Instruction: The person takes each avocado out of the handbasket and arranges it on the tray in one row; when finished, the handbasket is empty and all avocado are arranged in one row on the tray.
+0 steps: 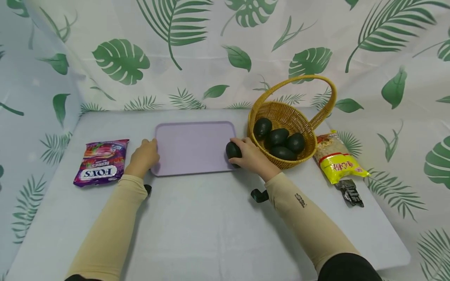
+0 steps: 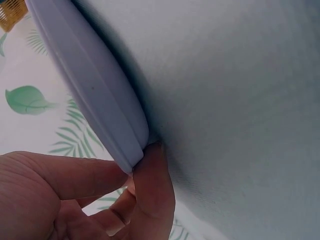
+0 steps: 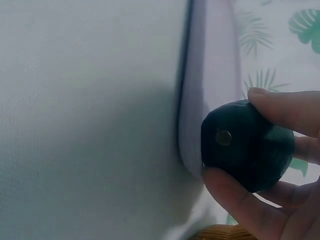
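A flat purple tray (image 1: 195,148) lies on the white table. At its left edge my left hand (image 1: 145,157) pinches the rim; in the left wrist view, thumb and finger close on the corner of the tray (image 2: 95,85). My right hand (image 1: 254,156) grips a dark green avocado (image 1: 233,150) over the tray's right edge. In the right wrist view the avocado (image 3: 247,145) shows its stem scar, held between the thumb and fingers. Several more avocados (image 1: 278,137) lie in the wicker basket (image 1: 306,158), just right of my right hand.
A purple FOX'S berries candy bag (image 1: 101,162) lies left of my left hand. Right of the basket are a yellow-and-clear food packet (image 1: 339,160) and a small black packet (image 1: 350,193) near the table's right edge. The basket's tall handle (image 1: 299,80) arches above it.
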Available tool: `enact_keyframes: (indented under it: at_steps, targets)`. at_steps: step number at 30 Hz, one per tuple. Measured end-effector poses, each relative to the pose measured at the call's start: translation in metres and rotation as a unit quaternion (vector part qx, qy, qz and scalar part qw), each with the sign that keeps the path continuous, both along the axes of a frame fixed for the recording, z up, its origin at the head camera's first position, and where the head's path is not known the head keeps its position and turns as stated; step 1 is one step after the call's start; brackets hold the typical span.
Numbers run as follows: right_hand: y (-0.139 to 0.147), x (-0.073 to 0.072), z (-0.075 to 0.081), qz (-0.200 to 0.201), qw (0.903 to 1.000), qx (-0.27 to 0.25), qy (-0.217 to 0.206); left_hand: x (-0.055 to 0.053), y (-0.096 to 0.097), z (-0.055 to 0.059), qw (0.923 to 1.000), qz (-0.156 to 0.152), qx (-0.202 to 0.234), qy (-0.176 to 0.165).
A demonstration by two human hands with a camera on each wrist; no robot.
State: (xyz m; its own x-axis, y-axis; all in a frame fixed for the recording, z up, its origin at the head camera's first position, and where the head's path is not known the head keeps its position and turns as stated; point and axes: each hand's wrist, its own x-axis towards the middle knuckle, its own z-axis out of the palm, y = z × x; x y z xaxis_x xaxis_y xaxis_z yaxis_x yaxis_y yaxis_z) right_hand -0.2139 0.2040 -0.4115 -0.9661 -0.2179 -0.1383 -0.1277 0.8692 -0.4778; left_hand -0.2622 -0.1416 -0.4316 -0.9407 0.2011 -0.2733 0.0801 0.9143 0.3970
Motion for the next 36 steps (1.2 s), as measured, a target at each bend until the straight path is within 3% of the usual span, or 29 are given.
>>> enact_keyframes:
  at_steps: [17, 36]
  targets:
    - [-0.0067, -0.0015, -0.0048, -0.012, 0.9973, 0.072, 0.006, -0.0006, -0.001, -0.001, 1.0, 0.003, 0.001, 0.002]
    - [-0.0043, 0.0005, -0.0059, 0.001, 0.9963, 0.084, 0.021, 0.0002, -0.0003, 0.0006, 1.0, -0.003, -0.005, 0.007]
